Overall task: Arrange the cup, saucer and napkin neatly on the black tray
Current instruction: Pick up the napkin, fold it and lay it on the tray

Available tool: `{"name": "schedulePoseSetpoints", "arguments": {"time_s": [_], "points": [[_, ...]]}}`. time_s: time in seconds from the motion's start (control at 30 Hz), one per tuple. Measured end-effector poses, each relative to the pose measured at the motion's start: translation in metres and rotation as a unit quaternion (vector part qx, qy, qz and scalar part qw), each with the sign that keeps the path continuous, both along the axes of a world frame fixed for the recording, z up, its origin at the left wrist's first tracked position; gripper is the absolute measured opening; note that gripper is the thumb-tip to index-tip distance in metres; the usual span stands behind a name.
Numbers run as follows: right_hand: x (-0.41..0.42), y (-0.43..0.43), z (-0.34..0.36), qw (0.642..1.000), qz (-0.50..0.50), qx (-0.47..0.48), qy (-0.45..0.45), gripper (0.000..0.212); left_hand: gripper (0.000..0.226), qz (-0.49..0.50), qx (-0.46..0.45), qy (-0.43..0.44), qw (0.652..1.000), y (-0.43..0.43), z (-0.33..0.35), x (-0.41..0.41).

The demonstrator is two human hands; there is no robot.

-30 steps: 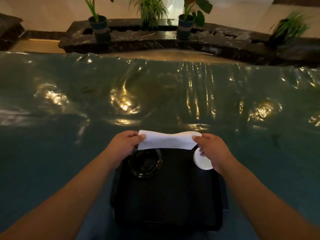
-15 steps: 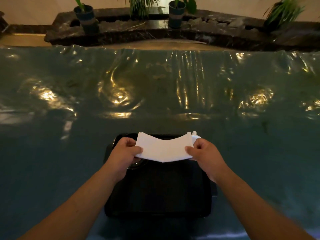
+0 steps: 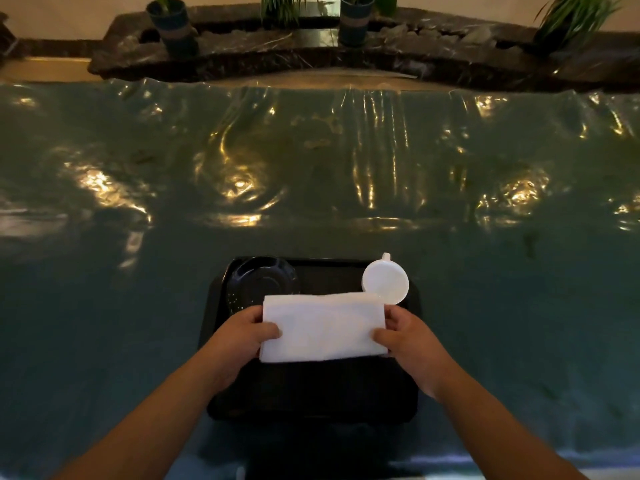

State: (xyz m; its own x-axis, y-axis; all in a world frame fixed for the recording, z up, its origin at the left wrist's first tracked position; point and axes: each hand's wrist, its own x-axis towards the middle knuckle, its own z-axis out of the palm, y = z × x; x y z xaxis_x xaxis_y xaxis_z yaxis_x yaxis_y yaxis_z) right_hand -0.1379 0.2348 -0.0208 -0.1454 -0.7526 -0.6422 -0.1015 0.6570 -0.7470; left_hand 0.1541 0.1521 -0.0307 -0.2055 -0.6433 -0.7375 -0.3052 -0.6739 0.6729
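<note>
The napkin (image 3: 323, 327) is a folded white rectangle with its long axis running from 9 to 3 o'clock across the middle of the tray (image 3: 311, 393), held flat. Whether it touches the tray floor cannot be told.

The left hand (image 3: 239, 336) pinches the napkin's 9 o'clock short edge, thumb on top and the fingers curled narrow under it. The right hand (image 3: 403, 336) pinches the 3 o'clock edge the same way, thumb on top, fingers closed tight below.

At the tray's 11 o'clock corner lies the dark saucer (image 3: 261, 282), its near rim covered by the napkin. At the 1 o'clock corner stands the white cup (image 3: 385, 282), its handle pointing to 12 o'clock; the napkin's far corner overlaps its near side.

The tray sits on a glossy green cloth (image 3: 138, 306).
</note>
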Motion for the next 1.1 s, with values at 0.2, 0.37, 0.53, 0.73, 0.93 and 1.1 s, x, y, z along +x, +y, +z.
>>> {"name": "schedulePoseSetpoints", "arguments": {"time_s": [0.2,0.37,0.53,0.73,0.93,1.1], "points": [[0.012,0.017,-0.025,0.991,0.05,0.046,0.117,0.011,0.015,-0.088,-0.1,-0.158,0.978,0.032,-0.023,0.014],[0.015,0.024,-0.032,0.941,0.169,0.009,0.293,0.021,0.032,-0.157,-0.214,-0.293,0.918,0.044,-0.026,0.021],[0.03,0.045,-0.035,0.839,0.272,-0.213,0.421,0.04,0.042,-0.323,-0.48,-0.326,0.748,0.065,-0.031,0.017],[0.044,0.05,-0.052,0.813,0.394,-0.149,0.401,0.051,0.046,-0.423,-0.44,-0.335,0.717,0.069,-0.043,0.015],[0.047,0.058,-0.055,0.805,0.402,-0.143,0.412,0.044,0.043,-0.434,-0.414,-0.344,0.723,0.07,-0.049,0.025],[0.057,0.045,-0.048,0.814,0.355,-0.185,0.42,0.049,0.038,-0.364,-0.449,-0.329,0.747,0.056,-0.04,0.029]]}}
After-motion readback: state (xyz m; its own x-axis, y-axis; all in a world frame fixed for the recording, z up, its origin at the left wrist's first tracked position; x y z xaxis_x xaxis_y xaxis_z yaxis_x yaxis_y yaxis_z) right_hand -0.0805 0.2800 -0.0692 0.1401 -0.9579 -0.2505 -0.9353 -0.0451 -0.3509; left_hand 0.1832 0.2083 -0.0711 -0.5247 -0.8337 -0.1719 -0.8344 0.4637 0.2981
